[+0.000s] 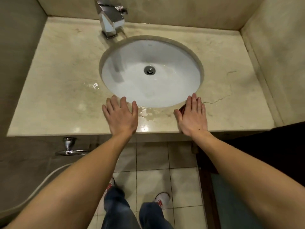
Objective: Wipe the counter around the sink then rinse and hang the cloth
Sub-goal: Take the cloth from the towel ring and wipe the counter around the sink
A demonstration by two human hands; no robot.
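Observation:
A beige marble counter [62,66] surrounds an oval white sink [151,71] with a chrome drain. My left hand [121,115] lies flat on the counter's front edge, left of the basin, fingers straight and spread. My right hand [192,115] lies flat at the basin's front right, fingers straight and together. A small dark red piece of cloth [182,108] shows under its index-finger side; most of the cloth is hidden by the hand. Water puddles [145,114] shine on the counter between my hands.
A square chrome faucet [111,19] stands behind the sink, left of centre. Walls close in the counter on the left, back and right. A chrome valve and white hose [68,147] sit below the counter's left. Another wet patch [92,85] lies left of the basin.

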